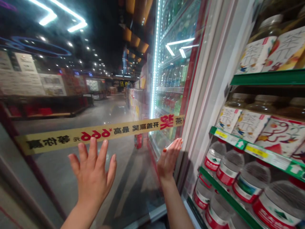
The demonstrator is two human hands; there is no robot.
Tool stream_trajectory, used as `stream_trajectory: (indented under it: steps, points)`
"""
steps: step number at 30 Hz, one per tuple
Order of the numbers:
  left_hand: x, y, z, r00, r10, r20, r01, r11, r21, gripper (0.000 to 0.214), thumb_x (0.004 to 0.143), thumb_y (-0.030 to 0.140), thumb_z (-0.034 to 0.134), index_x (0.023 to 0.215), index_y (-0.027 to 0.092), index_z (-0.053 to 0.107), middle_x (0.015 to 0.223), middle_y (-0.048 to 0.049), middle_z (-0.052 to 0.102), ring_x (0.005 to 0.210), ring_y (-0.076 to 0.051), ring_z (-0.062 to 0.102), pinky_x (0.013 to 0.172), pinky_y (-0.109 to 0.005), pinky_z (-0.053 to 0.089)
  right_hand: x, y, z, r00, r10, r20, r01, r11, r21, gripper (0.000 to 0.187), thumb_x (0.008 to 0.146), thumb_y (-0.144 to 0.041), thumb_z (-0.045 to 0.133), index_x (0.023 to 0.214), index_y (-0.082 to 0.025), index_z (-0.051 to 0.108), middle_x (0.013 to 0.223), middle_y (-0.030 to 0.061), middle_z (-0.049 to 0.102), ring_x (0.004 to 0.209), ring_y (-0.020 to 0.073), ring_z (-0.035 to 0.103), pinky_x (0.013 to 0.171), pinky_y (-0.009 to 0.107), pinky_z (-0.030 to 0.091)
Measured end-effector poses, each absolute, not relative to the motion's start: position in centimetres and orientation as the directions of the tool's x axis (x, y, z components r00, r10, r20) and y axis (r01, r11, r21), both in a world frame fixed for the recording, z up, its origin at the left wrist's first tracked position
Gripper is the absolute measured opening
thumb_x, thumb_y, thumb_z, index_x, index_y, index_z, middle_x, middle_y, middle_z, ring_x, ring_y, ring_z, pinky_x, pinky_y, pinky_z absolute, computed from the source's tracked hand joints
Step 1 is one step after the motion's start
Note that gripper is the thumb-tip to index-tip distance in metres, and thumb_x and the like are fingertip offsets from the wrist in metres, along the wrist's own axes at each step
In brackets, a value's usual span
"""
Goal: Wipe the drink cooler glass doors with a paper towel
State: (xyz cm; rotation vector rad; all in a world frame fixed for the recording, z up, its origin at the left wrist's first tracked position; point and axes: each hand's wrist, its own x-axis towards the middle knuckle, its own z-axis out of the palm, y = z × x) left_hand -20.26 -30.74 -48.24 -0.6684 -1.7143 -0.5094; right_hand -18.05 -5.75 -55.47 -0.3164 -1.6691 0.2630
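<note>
Though left hand (92,175) spreads by glass door (133,162), contact unclear.

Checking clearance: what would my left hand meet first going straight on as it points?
Most likely the glass pane with the yellow strip; the left hand may be touching it, depth being unclear.

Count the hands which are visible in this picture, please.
2: the left hand, mostly below the yellow tape, and the right hand, near the white frame. No other hand shows.
</note>
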Motion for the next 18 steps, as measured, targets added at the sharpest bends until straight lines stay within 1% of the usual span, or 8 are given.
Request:
stream_trajectory:
  steps: [1,3,7,9,12,14,16,18]
  points:
    - [-20.2,-30.2,-48.3,-0.168,0.18,0.969,0.665,0.747,-0.024,0.091,0.099,0.024,0.072,0.177,0.029,0.025,0.186,-0.006,0.017,0.175,-0.022,0.002,0.143,-0.048,-0.007,-18.3,-5.8,-54.1,-0.107,0.391,0.914,0.064,0.92,-0.386,0.075,0.11,-0.022,0.03,0.179,-0.009,0.0,0.185,0.0271,0.014,0.174,0.0391,0.016,0.131,0.077,0.034]
    - [-20.0,-28.8,-48.4,-0.162,0.221,0.962,0.66,0.749,-0.061,0.091,0.1,0.027,0.073,0.177,0.028,0.025,0.185,-0.0065,0.019,0.175,-0.021,0.0,0.143,-0.046,-0.009,-18.9,-6.9,-52.0,-0.157,0.312,0.937,0.054,0.95,-0.307,0.077,0.109,-0.023,0.035,0.179,-0.008,0.004,0.184,0.0269,0.02,0.173,0.0394,0.02,0.132,0.074,0.033]
    - [-20.1,-27.5,-48.7,-0.112,0.269,0.957,0.645,0.752,-0.135,0.087,0.101,0.032,0.074,0.176,0.031,0.029,0.182,-0.0039,0.025,0.175,-0.02,0.004,0.144,-0.046,-0.004,-18.6,-8.4,-53.8,-0.267,-0.116,0.957,-0.086,0.992,0.096,0.085,0.104,-0.024,0.049,0.18,-0.016,0.012,0.182,0.0186,0.033,0.173,0.0343,0.023,0.136,0.062,0.032]
    - [-20.2,-28.4,-49.4,-0.115,0.282,0.952,0.638,0.756,-0.147,0.086,0.101,0.035,0.074,0.175,0.033,0.03,0.182,-0.0026,0.027,0.175,-0.02,0.007,0.144,-0.045,-0.001,-17.9,-7.0,-55.5,-0.27,-0.071,0.96,-0.074,0.996,0.053,0.084,0.105,-0.023,0.047,0.18,-0.015,0.009,0.182,0.0199,0.033,0.173,0.0351,0.024,0.136,0.064,0.033]
    - [-20.4,-30.8,-50.5,-0.166,0.254,0.953,0.617,0.781,-0.1,0.092,0.099,0.041,0.076,0.176,0.03,0.027,0.184,-0.0051,0.023,0.175,-0.019,0.003,0.143,-0.043,-0.005,-17.4,-4.4,-54.4,-0.164,0.272,0.948,0.012,0.962,-0.274,0.077,0.11,-0.024,0.035,0.18,-0.013,0.004,0.183,0.025,0.027,0.172,0.0405,0.024,0.133,0.075,0.031]
    - [-20.5,-32.1,-50.9,-0.222,0.183,0.958,0.601,0.799,-0.014,0.098,0.098,0.043,0.078,0.177,0.026,0.022,0.185,-0.0083,0.017,0.175,-0.019,-0.001,0.142,-0.043,-0.009,-17.8,-4.6,-51.9,-0.093,0.398,0.913,0.027,0.917,-0.397,0.074,0.111,-0.025,0.03,0.179,-0.011,0.004,0.183,0.0264,0.026,0.172,0.0407,0.023,0.132,0.077,0.031]
    - [-20.6,-32.8,-51.2,-0.283,0.12,0.951,0.587,0.807,0.073,0.099,0.098,0.043,0.078,0.178,0.026,0.021,0.186,-0.0088,0.012,0.175,-0.02,-0.004,0.142,-0.045,-0.011,-18.5,-6.6,-50.1,-0.121,0.348,0.93,0.022,0.937,-0.348,0.077,0.11,-0.026,0.034,0.179,-0.007,0.004,0.182,0.0274,0.028,0.173,0.0398,0.021,0.133,0.074,0.033]
    - [-20.7,-33.0,-51.3,-0.302,0.102,0.948,0.576,0.811,0.097,0.098,0.099,0.042,0.077,0.178,0.027,0.021,0.187,-0.0078,0.009,0.175,-0.021,-0.007,0.141,-0.046,-0.012,-19.0,-9.4,-50.6,-0.212,0.132,0.968,-0.028,0.99,-0.141,0.084,0.107,-0.027,0.044,0.178,-0.007,0.005,0.181,0.0244,0.032,0.174,0.0381,0.018,0.135,0.07,0.034]
